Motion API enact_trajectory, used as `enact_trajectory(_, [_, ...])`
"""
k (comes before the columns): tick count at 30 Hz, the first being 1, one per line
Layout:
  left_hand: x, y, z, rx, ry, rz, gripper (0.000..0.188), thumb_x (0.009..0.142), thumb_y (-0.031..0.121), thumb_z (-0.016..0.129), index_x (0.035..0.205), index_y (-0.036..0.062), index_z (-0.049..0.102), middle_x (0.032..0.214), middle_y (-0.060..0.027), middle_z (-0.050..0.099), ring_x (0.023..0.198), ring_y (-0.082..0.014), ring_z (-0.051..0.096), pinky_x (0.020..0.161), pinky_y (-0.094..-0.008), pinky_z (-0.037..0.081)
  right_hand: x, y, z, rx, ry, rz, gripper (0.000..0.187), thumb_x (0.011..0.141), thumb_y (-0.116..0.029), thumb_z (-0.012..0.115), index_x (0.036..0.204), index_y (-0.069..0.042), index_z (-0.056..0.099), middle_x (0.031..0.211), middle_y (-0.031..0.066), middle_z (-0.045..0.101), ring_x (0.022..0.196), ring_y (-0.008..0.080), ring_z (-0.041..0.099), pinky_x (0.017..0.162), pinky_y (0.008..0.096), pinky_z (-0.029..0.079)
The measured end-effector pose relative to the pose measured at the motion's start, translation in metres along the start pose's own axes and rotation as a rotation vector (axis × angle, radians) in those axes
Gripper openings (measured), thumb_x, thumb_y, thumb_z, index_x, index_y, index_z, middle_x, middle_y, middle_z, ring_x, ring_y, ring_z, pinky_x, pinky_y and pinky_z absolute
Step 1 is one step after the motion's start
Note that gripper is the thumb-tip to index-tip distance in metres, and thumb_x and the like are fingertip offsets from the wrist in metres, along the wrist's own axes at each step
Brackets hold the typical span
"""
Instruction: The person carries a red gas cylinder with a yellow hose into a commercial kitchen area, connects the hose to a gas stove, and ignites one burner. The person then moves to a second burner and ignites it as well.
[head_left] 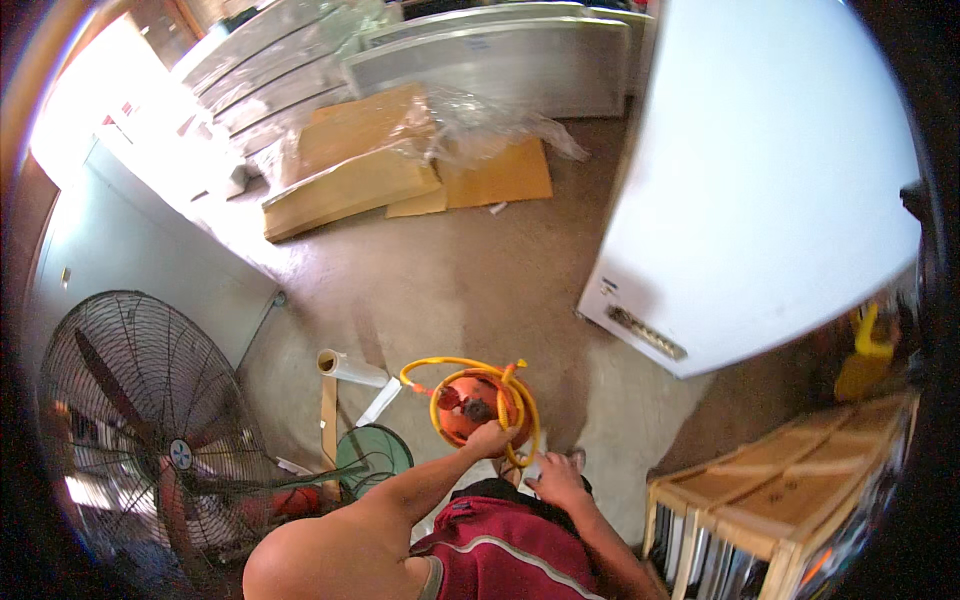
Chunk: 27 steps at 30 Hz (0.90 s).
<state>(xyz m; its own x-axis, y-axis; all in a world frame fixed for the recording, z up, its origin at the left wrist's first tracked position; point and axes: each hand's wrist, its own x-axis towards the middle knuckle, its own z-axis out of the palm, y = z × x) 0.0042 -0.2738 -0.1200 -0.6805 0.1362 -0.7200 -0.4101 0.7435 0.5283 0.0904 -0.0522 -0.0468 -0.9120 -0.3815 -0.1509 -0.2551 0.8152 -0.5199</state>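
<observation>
The tank (459, 426) sits at eleven o'clock from the nearer left hand (493, 438), clasped on the hose (537, 428); the right hand (557, 479) is apart, unclenched, at four.

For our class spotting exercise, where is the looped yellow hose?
In the head view, the yellow hose lies below centre, looped over the round orange tank, by the left hand.

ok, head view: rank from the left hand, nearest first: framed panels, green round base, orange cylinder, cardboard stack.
1. Orange cylinder: right at the left hand, just ahead.
2. Green round base: on the floor to its left.
3. Cardboard stack: well ahead, toward the left.
4. Framed panels: farthest, behind the cardboard.
</observation>
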Motion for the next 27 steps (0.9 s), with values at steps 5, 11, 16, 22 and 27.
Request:
enact_trajectory(5, [0.045,-0.04,-0.088,-0.415,0.279,-0.108,0.053,0.089,0.046,0.052,0.102,-0.0023,0.067,0.087,-0.018,0.069,0.084,-0.03,0.068,0.077,-0.0422,0.052,0.056,0.103,-0.079,0.658,-0.239,0.455,0.047,0.094,-0.025,0.066,0.133,-0.001,0.056,0.106,0.0173,0.07,0.096,0.0238,0.068,0.084,0.0363,0.053])
enact_trajectory(11, [0.087,-0.076,-0.172,-0.882,0.577,-0.495,0.043,0.089,0.04,0.054,0.074,-0.0001,0.06,0.063,-0.0106,0.059,0.052,-0.0239,0.057,0.048,-0.0389,0.045,0.266,0.174,-0.106,0.953,-0.43,0.509,0.031,0.096,-0.021,0.062,0.12,-0.001,0.063,0.096,0.0102,0.07,0.084,0.017,0.067,0.076,0.0323,0.053])
enact_trajectory(16, [0.09,-0.072,-0.221,-1.36,0.811,-0.559,0.041,0.089,0.038,0.053,0.067,0.0035,0.056,0.05,-0.0087,0.049,0.036,-0.0209,0.048,0.036,-0.036,0.039,0.594,0.132,-0.104,1.604,-0.449,0.507,0.027,0.099,-0.034,0.053,0.101,-0.01,0.064,0.091,0.0083,0.07,0.076,0.019,0.066,0.068,0.0323,0.052])
enact_trajectory(22, [0.117,-0.113,-0.26,-2.035,1.041,-0.682,0.032,0.09,0.04,0.055,0.094,0.0091,0.06,0.066,-0.0074,0.057,0.052,-0.0222,0.056,0.048,-0.0366,0.047,0.85,0.133,-0.154,1.399,-0.165,0.563,0.022,0.098,-0.031,0.057,0.109,-0.012,0.061,0.084,0.006,0.066,0.071,0.0181,0.063,0.063,0.0342,0.052])
enact_trajectory(27, [0.13,-0.095,-0.304,-2.189,1.06,-0.88,0.043,0.095,0.051,0.045,0.079,0.0117,0.052,0.062,-0.0063,0.049,0.05,-0.0249,0.05,0.044,-0.0404,0.045,0.972,0.19,-0.163,1.203,-0.208,0.964,0.029,0.096,-0.035,0.057,0.116,-0.014,0.056,0.083,0.0048,0.062,0.072,0.0188,0.061,0.061,0.0334,0.05])
